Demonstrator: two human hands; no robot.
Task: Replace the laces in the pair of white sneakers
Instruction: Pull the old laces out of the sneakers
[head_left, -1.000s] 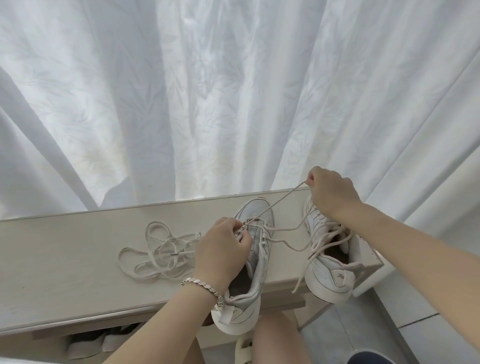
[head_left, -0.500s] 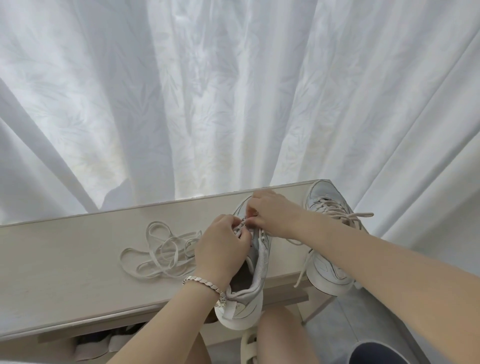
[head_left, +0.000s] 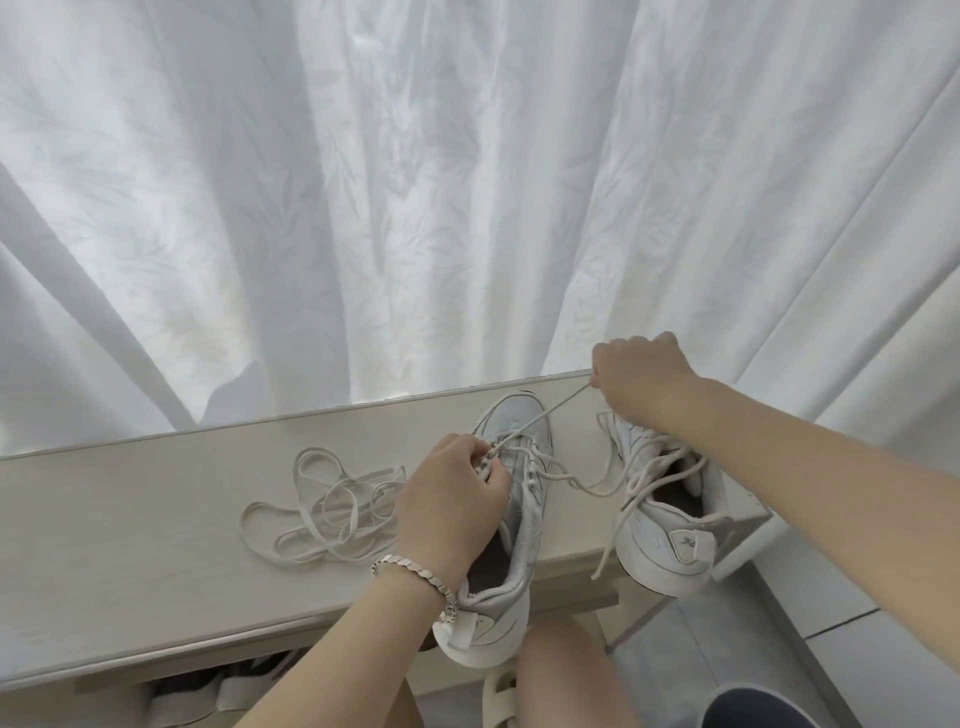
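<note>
Two white sneakers stand on a pale wooden table (head_left: 130, 519), heels hanging over its near edge. My left hand (head_left: 449, 499), a silver bracelet on its wrist, grips the eyelet flap of the left sneaker (head_left: 511, 525). My right hand (head_left: 641, 376) is raised beyond the far table edge and pinches the end of a white lace (head_left: 550, 413), which runs taut down to an eyelet by my left thumb. The lace's other part hangs slack toward the right sneaker (head_left: 667, 535), which keeps its own lace. A loose pile of flat white laces (head_left: 332, 512) lies left of my left hand.
A white curtain (head_left: 467, 182) hangs right behind the table. Under the table, shoes (head_left: 208, 691) sit on a lower shelf. My knee (head_left: 561, 670) and a sandal (head_left: 498, 699) show below the left sneaker. Tiled floor (head_left: 831, 639) lies to the right.
My right hand left the left sneaker's eyelets and pulled up and to the right, drawing the lace taut. My left hand stayed on the sneaker.
</note>
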